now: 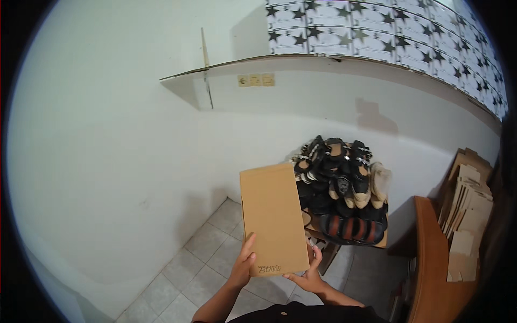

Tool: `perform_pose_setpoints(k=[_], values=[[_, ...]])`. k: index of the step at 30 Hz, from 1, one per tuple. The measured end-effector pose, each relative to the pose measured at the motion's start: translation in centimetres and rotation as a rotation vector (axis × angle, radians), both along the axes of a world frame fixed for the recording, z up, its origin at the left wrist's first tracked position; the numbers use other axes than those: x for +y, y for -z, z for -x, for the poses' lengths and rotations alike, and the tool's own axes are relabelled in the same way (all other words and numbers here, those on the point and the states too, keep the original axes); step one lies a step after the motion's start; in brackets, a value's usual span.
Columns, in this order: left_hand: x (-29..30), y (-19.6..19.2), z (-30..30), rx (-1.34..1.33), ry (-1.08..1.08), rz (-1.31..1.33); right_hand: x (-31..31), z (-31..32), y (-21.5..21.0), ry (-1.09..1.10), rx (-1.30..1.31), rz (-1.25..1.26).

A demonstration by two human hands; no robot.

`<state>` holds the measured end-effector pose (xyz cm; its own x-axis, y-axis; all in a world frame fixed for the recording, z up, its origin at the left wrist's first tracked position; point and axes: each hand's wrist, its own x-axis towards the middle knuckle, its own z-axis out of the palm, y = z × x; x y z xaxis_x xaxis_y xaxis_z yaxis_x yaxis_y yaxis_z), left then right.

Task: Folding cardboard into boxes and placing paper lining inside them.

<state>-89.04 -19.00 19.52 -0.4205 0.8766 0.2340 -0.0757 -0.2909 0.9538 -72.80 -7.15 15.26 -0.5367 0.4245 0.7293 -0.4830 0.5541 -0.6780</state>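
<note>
Between both hands — flat, plain-brown cardboard box point(273, 218)

A wall shelf point(226, 65) carries stacked star-printed boxes point(377, 29); sandals point(344, 183) heap on a low stand point(323, 245).

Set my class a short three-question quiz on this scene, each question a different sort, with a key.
1. True or false: both hands grip the flat brown cardboard piece at its lower end.
2. What is heaped behind it: A) dark sandals, B) bottles, C) towels?
3. Fill in: the starred boxes sit on a high ____.

Key: 1 true, left hand and right hand. 2 A, the sandal pile. 3 shelf.
</note>
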Motion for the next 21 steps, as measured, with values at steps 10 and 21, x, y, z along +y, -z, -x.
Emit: perform_pose_setpoints(k=[10,21], values=[[7.7,-9.3,13.9,0.269,-0.149,-0.287,10.7,15.5,-9.4,-0.072,0.177,-0.257],[18.4,-23.9,22.3,0.231,-0.152,-0.694,19.8,25.6,-23.4,0.292,0.231,-0.541]])
